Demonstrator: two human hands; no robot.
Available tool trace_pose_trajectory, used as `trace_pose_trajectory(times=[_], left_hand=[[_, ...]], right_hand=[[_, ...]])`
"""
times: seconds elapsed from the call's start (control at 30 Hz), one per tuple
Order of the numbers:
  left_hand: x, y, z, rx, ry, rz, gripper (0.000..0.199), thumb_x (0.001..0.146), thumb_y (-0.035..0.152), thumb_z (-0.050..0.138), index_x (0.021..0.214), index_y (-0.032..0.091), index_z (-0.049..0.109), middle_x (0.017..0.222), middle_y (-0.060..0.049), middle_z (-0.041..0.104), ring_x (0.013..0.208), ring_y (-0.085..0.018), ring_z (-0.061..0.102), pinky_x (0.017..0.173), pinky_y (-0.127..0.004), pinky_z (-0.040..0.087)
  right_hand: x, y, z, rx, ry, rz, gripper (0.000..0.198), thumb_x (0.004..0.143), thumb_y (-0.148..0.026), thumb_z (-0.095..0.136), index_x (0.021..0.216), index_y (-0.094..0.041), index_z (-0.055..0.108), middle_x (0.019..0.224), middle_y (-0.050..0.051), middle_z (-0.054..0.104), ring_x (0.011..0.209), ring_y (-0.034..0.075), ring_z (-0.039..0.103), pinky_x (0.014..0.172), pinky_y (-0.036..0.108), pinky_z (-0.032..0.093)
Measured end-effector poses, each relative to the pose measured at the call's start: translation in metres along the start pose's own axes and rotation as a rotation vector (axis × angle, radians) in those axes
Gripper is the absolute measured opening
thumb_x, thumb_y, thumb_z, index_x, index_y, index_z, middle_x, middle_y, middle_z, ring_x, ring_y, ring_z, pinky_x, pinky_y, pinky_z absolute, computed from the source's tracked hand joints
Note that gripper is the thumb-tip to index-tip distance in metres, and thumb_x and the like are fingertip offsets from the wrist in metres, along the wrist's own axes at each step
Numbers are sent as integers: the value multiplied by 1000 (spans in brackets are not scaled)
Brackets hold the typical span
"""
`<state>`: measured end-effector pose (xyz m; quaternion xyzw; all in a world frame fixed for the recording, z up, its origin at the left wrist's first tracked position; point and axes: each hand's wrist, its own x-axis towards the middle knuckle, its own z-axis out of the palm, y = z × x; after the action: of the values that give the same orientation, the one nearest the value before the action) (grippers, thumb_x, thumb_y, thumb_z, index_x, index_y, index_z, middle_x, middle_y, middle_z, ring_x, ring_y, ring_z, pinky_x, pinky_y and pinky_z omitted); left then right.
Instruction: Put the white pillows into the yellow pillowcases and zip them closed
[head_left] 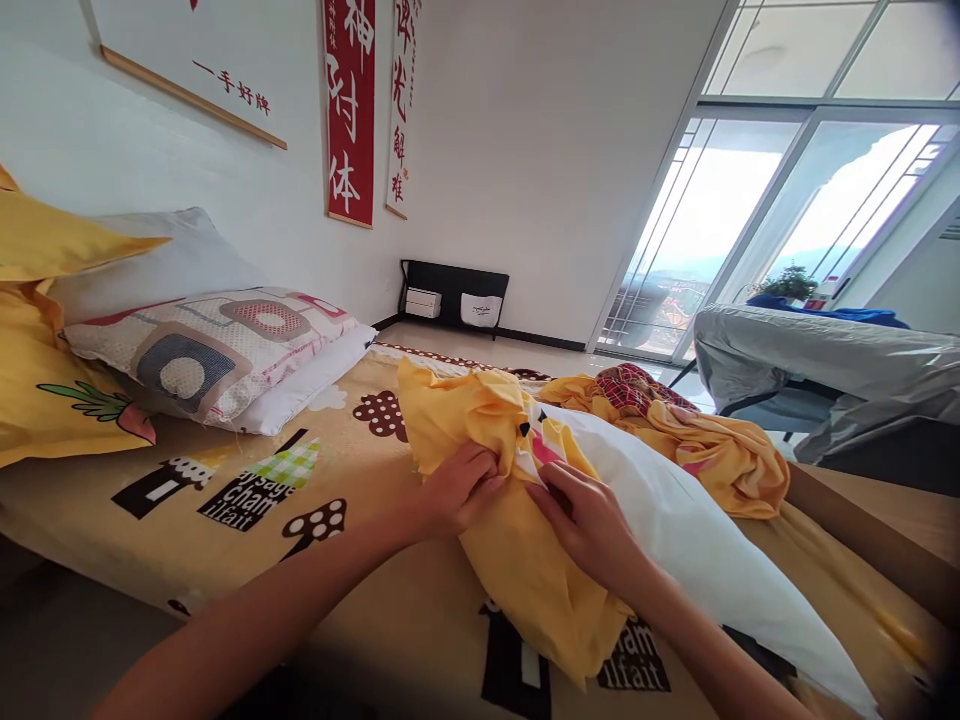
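Observation:
A yellow pillowcase (525, 560) lies bunched across the front of the bed, partly over the end of a white pillow (675, 510). My left hand (465, 488) is closed on a gathered fold of the pillowcase. Close beside it on the right, my right hand (581, 510) pinches the same cloth near a patch with pink and black print. The pillow stretches from under the cloth toward the lower right. Folds and fingers hide how far the pillow reaches into the pillowcase.
Patterned pillows (225, 340) are stacked at the left beside another yellow pillow (67, 400). Crumpled yellow cloth (720, 450) and a red plaid piece (637, 388) lie at the bed's far right. Beyond stand a plastic-covered piece of furniture (825, 350) and a black rack (454, 290).

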<state>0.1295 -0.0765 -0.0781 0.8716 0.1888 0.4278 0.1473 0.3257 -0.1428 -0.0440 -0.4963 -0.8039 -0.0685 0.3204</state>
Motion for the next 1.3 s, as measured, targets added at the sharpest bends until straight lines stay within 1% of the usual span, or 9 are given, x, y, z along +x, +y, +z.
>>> trace_pose_trajectory(times=[0.1, 0.23, 0.4, 0.53, 0.7, 0.87, 1.0, 1.13, 1.3], left_hand=[[1, -6, -4, 13, 7, -23, 20, 95, 29, 38, 79, 18, 44, 85, -5, 51, 81, -16, 47, 74, -29, 41], [5, -14, -6, -16, 83, -48, 17, 94, 29, 39, 84, 18, 47, 88, -6, 53, 82, -16, 49, 75, -30, 43], [4, -10, 4, 115, 38, -7, 21, 86, 32, 53, 99, 16, 49, 97, -9, 56, 90, -21, 52, 80, -35, 46], [3, -2, 11, 246, 31, 3, 29, 82, 34, 60, 102, 15, 50, 101, -10, 58, 93, -22, 54, 83, -36, 47], [2, 0, 16, 352, 41, 74, 19, 87, 30, 55, 98, 15, 53, 96, -9, 59, 92, -22, 53, 82, -35, 46], [1, -2, 19, 445, 1, 99, 16, 91, 25, 46, 84, 16, 57, 91, -8, 57, 89, -21, 49, 84, -38, 42], [2, -6, 16, 403, -40, 97, 19, 93, 24, 41, 90, 17, 59, 99, -10, 57, 98, -23, 49, 88, -40, 40], [2, -12, 12, 340, -68, 130, 24, 93, 24, 40, 108, 18, 58, 113, -13, 55, 111, -26, 46, 94, -43, 38], [0, -17, 10, 351, -95, 118, 27, 93, 25, 40, 113, 16, 56, 117, -15, 54, 115, -28, 45, 98, -45, 37]], right_hand=[[-14, 8, -7, 50, 62, -43, 32, 93, -30, 43, 64, -20, 34, 59, -3, 42, 54, 10, 39, 51, 21, 32], [-45, 27, -2, -99, 101, -171, 21, 91, -21, 46, 70, -20, 43, 66, 0, 50, 63, 12, 44, 60, 24, 35], [-64, 42, 9, -224, -28, -193, 23, 90, -22, 48, 67, -19, 48, 66, 1, 55, 68, 15, 49, 64, 27, 36], [-44, 34, -13, -30, -235, -92, 29, 90, -31, 49, 64, -20, 50, 65, 0, 57, 63, 13, 52, 60, 24, 40], [9, 37, -30, 99, 122, 148, 23, 91, -34, 45, 91, -22, 65, 88, 3, 68, 63, 12, 54, 59, 25, 42], [52, 43, -7, 246, 55, 49, 23, 83, -30, 51, 94, -21, 69, 99, 5, 68, 82, 17, 60, 75, 32, 46], [62, 29, 4, 264, -8, -70, 26, 81, -23, 49, 98, -20, 67, 106, 7, 64, 98, 19, 56, 89, 34, 42], [67, 12, 3, 145, -70, -82, 22, 74, -20, 51, 93, -21, 62, 92, 2, 63, 82, 15, 52, 75, 27, 40], [77, 8, 4, 159, -155, -10, 3, 69, -20, 50, 72, -19, 51, 73, -3, 56, 64, 11, 44, 60, 22, 34]])
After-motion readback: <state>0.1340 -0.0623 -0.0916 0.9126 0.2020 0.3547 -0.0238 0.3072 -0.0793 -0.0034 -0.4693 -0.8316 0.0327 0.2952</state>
